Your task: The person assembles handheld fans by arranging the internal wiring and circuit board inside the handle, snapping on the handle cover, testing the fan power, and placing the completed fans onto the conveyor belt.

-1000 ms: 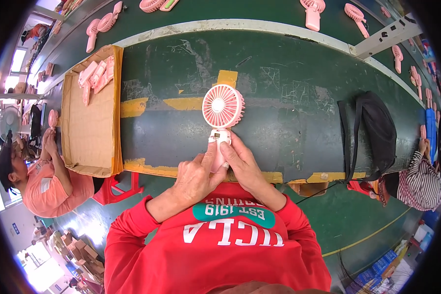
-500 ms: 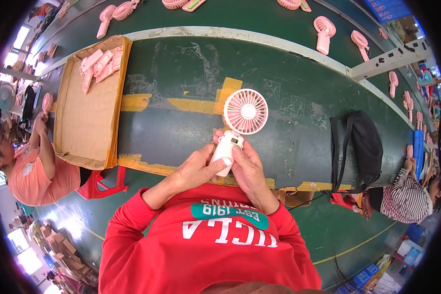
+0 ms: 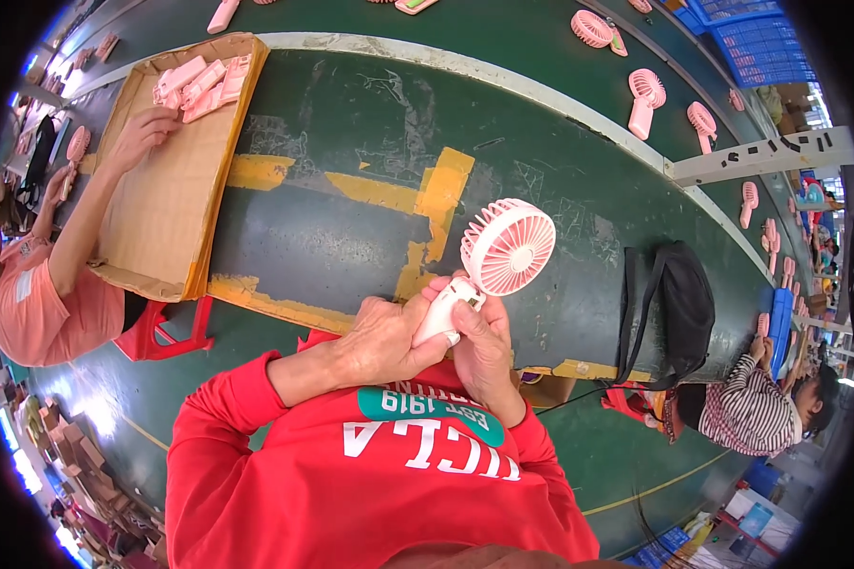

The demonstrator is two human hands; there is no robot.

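A pink and white handheld fan point(image 3: 510, 248) is held in front of my chest, over the near edge of the bench. Its round slatted head tilts up and to the right. My left hand point(image 3: 386, 332) wraps the white handle from the left, its fingers partly hidden behind it. From the other side my right hand point(image 3: 484, 344) closes round the same handle, thumb lying on its front near the small dark window. Part of the handle is covered by my fingers.
At left, a cardboard tray point(image 3: 152, 213) holds several pink plastic parts point(image 3: 199, 87); a co-worker's hand point(image 3: 144, 136) reaches in. A black bag point(image 3: 678, 313) lies at right. More pink fans point(image 3: 646, 100) lie on the belt beyond the white rail point(image 3: 522, 87). Another person point(image 3: 745, 412) sits far right.
The fan's head has turned and tipped to the right, and both my hands moved with it. The co-worker at left has reached into the tray. The whole view has shifted slightly.
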